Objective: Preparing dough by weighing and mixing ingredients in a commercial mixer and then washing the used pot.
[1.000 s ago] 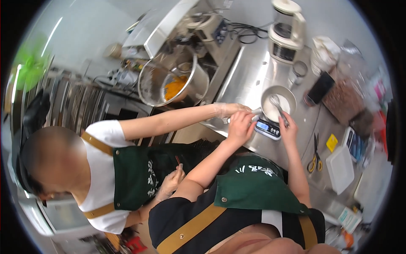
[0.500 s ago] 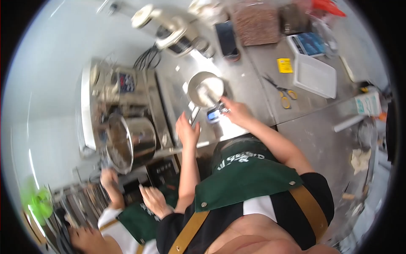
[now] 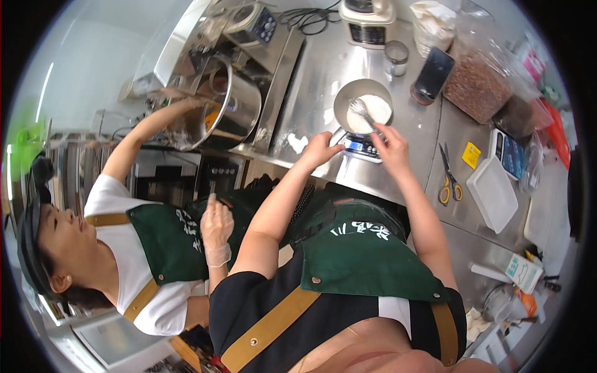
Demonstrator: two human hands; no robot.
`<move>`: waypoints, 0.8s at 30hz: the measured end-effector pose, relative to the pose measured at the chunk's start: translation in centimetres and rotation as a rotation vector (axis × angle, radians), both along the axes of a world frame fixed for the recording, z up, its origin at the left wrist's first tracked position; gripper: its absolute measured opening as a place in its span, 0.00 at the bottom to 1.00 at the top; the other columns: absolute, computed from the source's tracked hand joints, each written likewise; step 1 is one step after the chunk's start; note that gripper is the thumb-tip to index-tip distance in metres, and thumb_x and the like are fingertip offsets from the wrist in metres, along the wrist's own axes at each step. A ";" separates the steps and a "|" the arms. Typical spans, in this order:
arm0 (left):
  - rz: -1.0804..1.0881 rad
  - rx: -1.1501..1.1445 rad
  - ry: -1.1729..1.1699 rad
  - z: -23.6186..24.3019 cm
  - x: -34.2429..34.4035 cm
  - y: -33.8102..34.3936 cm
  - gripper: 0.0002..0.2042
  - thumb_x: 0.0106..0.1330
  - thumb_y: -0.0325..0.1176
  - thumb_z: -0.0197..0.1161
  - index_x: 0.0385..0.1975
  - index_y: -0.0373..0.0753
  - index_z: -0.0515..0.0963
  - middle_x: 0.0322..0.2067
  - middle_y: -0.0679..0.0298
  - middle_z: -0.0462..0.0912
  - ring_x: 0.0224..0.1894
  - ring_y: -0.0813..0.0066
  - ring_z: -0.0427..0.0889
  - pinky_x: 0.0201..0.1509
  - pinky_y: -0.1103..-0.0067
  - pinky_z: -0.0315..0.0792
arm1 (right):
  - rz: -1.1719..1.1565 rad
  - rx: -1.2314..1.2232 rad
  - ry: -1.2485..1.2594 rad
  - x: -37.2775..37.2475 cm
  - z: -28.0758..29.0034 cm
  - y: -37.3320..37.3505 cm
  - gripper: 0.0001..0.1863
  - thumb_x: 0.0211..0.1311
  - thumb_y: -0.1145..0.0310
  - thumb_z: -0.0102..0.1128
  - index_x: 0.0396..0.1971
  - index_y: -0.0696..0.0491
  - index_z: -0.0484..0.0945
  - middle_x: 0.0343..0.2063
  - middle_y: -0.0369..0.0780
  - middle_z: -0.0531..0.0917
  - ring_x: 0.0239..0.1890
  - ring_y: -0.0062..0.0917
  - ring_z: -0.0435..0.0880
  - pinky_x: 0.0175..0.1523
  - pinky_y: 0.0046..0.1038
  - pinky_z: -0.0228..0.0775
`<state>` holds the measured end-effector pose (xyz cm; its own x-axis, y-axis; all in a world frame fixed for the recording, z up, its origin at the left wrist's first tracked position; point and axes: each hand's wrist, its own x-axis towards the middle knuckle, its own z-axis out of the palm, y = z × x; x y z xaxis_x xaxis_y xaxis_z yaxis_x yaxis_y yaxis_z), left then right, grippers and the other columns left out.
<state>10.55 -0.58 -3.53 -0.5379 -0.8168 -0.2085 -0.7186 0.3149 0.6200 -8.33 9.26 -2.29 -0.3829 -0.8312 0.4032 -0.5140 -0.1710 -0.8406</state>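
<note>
My left hand (image 3: 320, 149) is closed on the handle (image 3: 337, 137) of a small saucepan (image 3: 345, 96) on a black-and-silver digital scale (image 3: 367, 152). My right hand (image 3: 388, 148) grips a metal whisk (image 3: 367, 117), its wires dipped in the white contents (image 3: 379, 108) of the pan. Whether these are liquid or powder I cannot tell for sure. A clear-lidded jar (image 3: 396, 59) and a dark phone (image 3: 433, 74) lie beyond the pan.
At my left a co-worker (image 3: 155, 248) reaches into a large steel bowl (image 3: 245, 109), a gloved hand (image 3: 217, 224) lower down. Rightward are scissors (image 3: 451, 189), a white tray (image 3: 492, 196), bags (image 3: 472, 84) and another scale (image 3: 507, 155). An appliance (image 3: 367, 25) stands at the back.
The co-worker's arm has moved from beside the saucepan handle back and left, into the steel bowl. My hands stay on handle and whisk; the camera's view has shifted between frames.
</note>
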 end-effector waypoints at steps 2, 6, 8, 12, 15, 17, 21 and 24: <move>0.094 0.191 0.148 1.4 0.7 1.8 0.15 0.51 0.38 0.63 0.23 0.32 0.68 0.14 0.66 0.69 0.15 0.82 0.67 0.16 0.83 0.61 | -0.005 -0.044 -0.093 -0.8 0.7 -0.1 0.11 0.50 0.71 0.57 0.35 0.56 0.75 0.22 0.39 0.77 0.17 0.19 0.73 0.22 0.20 0.65; 0.236 0.862 0.652 5.0 1.7 4.9 0.10 0.58 0.32 0.55 0.32 0.34 0.62 0.15 0.69 0.67 0.13 0.85 0.66 0.13 0.89 0.63 | 0.040 -0.068 -0.551 -1.3 3.5 0.2 0.11 0.55 0.70 0.54 0.35 0.60 0.73 0.20 0.38 0.76 0.18 0.15 0.72 0.21 0.16 0.65; 0.261 0.888 0.796 5.8 2.1 5.5 0.11 0.58 0.31 0.55 0.34 0.33 0.61 0.16 0.68 0.67 0.12 0.84 0.66 0.12 0.88 0.63 | 0.067 -0.050 -0.641 -1.7 3.0 -0.2 0.11 0.56 0.69 0.53 0.36 0.60 0.73 0.19 0.38 0.75 0.17 0.15 0.71 0.21 0.16 0.66; 0.247 0.772 0.781 5.7 2.7 6.0 0.13 0.58 0.29 0.54 0.36 0.32 0.59 0.16 0.67 0.67 0.11 0.84 0.66 0.11 0.88 0.63 | 0.093 0.087 -0.856 -1.0 1.1 -1.3 0.12 0.58 0.67 0.51 0.37 0.60 0.72 0.18 0.37 0.74 0.15 0.15 0.70 0.21 0.15 0.66; 0.302 0.761 0.795 6.0 3.1 6.1 0.13 0.58 0.29 0.54 0.36 0.32 0.58 0.16 0.67 0.67 0.10 0.84 0.65 0.10 0.87 0.63 | 0.078 0.039 -0.852 -1.0 1.9 -1.2 0.13 0.58 0.66 0.50 0.37 0.60 0.72 0.18 0.37 0.74 0.15 0.15 0.70 0.21 0.16 0.66; 0.317 0.772 0.833 6.4 3.4 6.1 0.12 0.58 0.29 0.53 0.35 0.32 0.59 0.16 0.66 0.67 0.10 0.84 0.65 0.10 0.87 0.62 | 0.074 0.002 -0.883 -1.1 1.5 -1.6 0.14 0.59 0.65 0.49 0.37 0.61 0.72 0.17 0.37 0.73 0.15 0.16 0.70 0.21 0.16 0.66; 0.342 0.724 0.847 7.1 3.8 7.0 0.11 0.58 0.29 0.53 0.34 0.33 0.59 0.16 0.67 0.67 0.09 0.84 0.64 0.10 0.87 0.62 | 0.125 0.051 -0.947 -1.2 2.0 -2.1 0.14 0.58 0.66 0.50 0.37 0.61 0.71 0.17 0.37 0.73 0.15 0.16 0.70 0.20 0.17 0.67; 0.402 0.812 0.953 8.8 4.6 7.9 0.11 0.58 0.29 0.53 0.33 0.34 0.59 0.16 0.67 0.66 0.09 0.84 0.63 0.10 0.87 0.61 | 0.201 -0.047 -1.032 -0.9 3.8 -2.2 0.14 0.59 0.66 0.49 0.38 0.61 0.70 0.17 0.37 0.73 0.15 0.17 0.70 0.20 0.18 0.67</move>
<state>15.15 7.33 5.28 -0.4964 -0.7759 -0.3893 0.1473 -0.5173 0.8431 -9.20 7.03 1.54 -0.4155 -0.9096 -0.0063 0.4888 -0.2175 -0.8449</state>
